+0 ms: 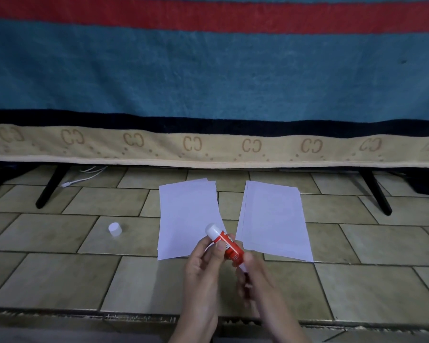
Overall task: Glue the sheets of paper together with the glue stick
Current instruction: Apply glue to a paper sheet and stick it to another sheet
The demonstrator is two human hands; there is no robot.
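Observation:
Two small stacks of white paper lie side by side on the tiled floor, the left stack (pixel 187 219) and the right stack (pixel 274 219). A red glue stick (pixel 229 247) with a white top end is held tilted above the near edge of the left stack. My left hand (pixel 204 263) grips its upper part with the fingertips. My right hand (pixel 254 280) holds its lower white end and looks blurred. A white cap (pixel 115 229) stands on the floor to the left of the papers, apart from them.
A blanket (pixel 208 82) with blue, red and beige stripes hangs over a frame behind the papers, with black legs at left (pixel 51 186) and right (pixel 376 191). A white cable (pixel 84 178) lies under it. A floor ledge (pixel 134 318) runs along the near edge.

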